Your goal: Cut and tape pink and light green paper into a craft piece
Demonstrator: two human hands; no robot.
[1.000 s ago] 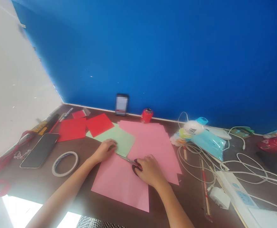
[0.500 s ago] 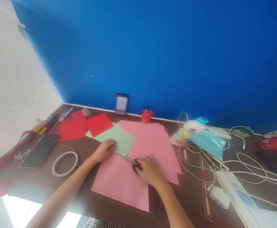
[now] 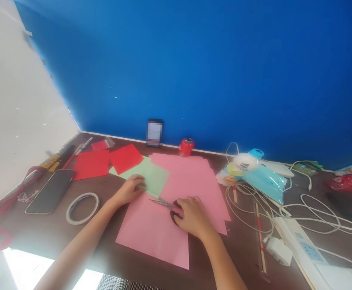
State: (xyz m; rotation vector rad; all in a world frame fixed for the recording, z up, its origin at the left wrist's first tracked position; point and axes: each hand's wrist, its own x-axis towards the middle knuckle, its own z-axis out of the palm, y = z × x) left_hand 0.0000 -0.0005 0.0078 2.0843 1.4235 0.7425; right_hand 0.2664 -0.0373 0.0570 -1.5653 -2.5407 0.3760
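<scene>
My left hand (image 3: 130,189) grips the near edge of a light green sheet of paper (image 3: 156,177), its fingers curled over the edge. In my right hand (image 3: 194,215) is a pair of scissors (image 3: 163,204), with dark handles around the fingers. The blades are parted and point left, just below the green sheet's near edge. Whether they touch the sheet I cannot tell. Beneath both hands lie pink sheets of paper (image 3: 154,237), overlapping one another. Two red paper pieces (image 3: 91,164) rest by the green sheet's far left side, one overlapping it.
On the left lie a roll of tape (image 3: 96,203) and a phone (image 3: 50,191). Against the blue wall stand a blurred-out device (image 3: 155,133) and a red container (image 3: 187,147). To the right are a white bottle (image 3: 245,163), tangled white cables (image 3: 248,223) and a power strip (image 3: 302,241).
The scissors have drawn back slightly toward me and right, away from the green sheet's edge, their blades now visibly parted. My left hand and the green sheet have shifted slightly left.
</scene>
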